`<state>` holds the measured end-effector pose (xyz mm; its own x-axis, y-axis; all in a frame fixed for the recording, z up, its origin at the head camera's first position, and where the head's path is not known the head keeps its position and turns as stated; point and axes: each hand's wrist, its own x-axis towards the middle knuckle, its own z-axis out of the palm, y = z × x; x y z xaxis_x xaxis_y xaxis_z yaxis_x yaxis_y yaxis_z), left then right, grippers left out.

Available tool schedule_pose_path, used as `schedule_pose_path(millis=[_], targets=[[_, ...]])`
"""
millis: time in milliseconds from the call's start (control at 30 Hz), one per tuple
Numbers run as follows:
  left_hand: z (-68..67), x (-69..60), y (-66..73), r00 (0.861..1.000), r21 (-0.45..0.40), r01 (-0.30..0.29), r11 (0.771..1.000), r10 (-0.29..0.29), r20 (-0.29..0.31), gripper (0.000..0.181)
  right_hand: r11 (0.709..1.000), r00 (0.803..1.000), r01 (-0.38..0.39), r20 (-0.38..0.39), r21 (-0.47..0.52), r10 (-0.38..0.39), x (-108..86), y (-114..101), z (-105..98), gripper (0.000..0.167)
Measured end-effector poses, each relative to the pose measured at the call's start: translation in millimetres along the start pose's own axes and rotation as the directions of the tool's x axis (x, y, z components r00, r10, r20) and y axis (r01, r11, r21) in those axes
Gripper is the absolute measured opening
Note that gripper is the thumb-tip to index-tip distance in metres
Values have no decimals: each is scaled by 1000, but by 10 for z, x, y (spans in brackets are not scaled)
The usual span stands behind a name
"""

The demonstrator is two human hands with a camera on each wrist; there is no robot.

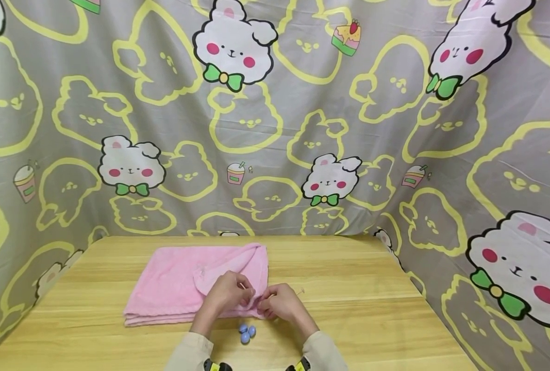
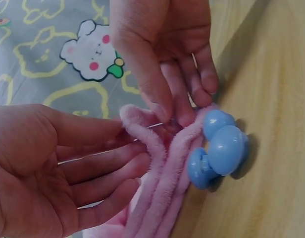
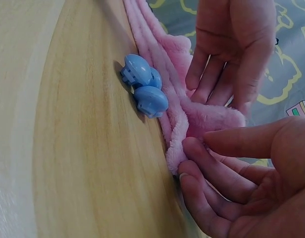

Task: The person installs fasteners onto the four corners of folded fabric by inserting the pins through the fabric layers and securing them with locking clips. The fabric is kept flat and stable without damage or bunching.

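A folded pink plush blanket (image 1: 163, 283) lies on the table, its near right corner lifted and turned back. My left hand (image 1: 228, 292) pinches an upper layer of that corner between thumb and fingers. Opposite it, my right hand (image 1: 280, 303) pinches the blanket's edge at the corner. In the left wrist view a thin, pale line shows between the fingertips; what it is cannot be told. Three glossy blue mushroom-shaped fasteners (image 2: 227, 148) sit in a cluster on the wood, just in front of the blanket's near edge, touched by neither hand.
The wooden table (image 1: 349, 330) reaches back to a grey curtain (image 1: 265, 170) printed with rabbits, which also hangs along both sides. A small, thin, pale object (image 1: 300, 292) lies right of my right hand, too small to identify.
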<state>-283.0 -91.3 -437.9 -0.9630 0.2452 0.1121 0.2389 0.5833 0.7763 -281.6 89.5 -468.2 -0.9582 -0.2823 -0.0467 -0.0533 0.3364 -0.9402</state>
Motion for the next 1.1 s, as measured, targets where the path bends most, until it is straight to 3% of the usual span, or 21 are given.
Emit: schedule_pose_path(millis=[100, 300, 867, 1100], targets=[[16, 7, 2, 1000, -18, 18, 1000, -18, -14, 6, 1000, 1000, -3, 4, 11, 3, 6, 5, 2, 5], [41, 21, 6, 998, -23, 67, 998, -67, -15, 15, 1000, 1000, -7, -3, 0, 7, 6, 6, 4, 5], [38, 32, 14, 997, -28, 67, 997, -68, -48, 18, 1000, 1000, -18, 3, -1, 18, 2, -3, -13, 6], [36, 27, 5, 998, -33, 56, 998, -56, -25, 19, 1000, 1000, -20, 2, 8, 20, -1, -10, -2, 4]])
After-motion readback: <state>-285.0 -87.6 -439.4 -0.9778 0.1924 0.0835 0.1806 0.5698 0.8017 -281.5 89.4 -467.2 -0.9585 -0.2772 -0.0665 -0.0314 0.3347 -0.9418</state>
